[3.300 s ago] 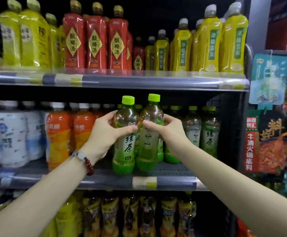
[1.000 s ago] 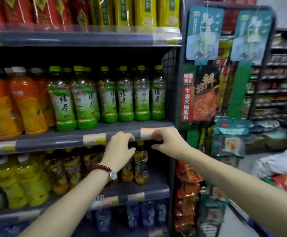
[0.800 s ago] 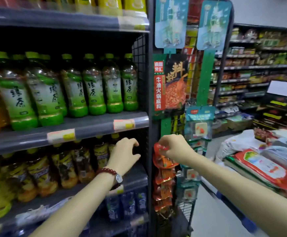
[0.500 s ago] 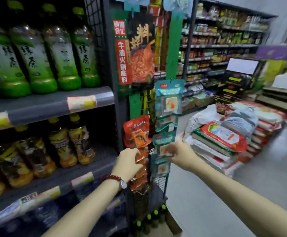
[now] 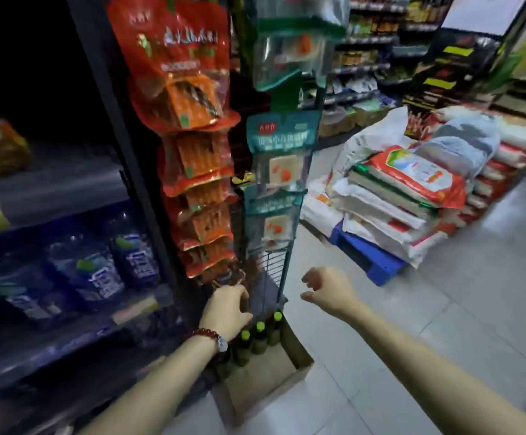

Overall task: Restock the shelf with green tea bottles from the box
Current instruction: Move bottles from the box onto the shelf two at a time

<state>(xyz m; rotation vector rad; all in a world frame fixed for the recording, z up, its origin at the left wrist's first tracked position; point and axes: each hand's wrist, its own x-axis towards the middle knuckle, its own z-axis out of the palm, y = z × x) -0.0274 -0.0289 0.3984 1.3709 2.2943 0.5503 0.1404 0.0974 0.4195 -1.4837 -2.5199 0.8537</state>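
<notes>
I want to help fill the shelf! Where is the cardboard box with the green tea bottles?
In the head view, the brown cardboard box sits on the floor at bottom centre, below the wire rack, under the empty left hand.

The box (image 5: 268, 384) sits open on the floor at the foot of the shelf (image 5: 67, 189), right by its end post. It is plain brown cardboard, and most of its bottom shows bare. The green tea bottles (image 5: 257, 335) left in it stand upright in a short row against the wall nearest the shelf, dark-bodied with bright lime-green caps. I can count three caps; any others are hidden behind my wrist.
</notes>
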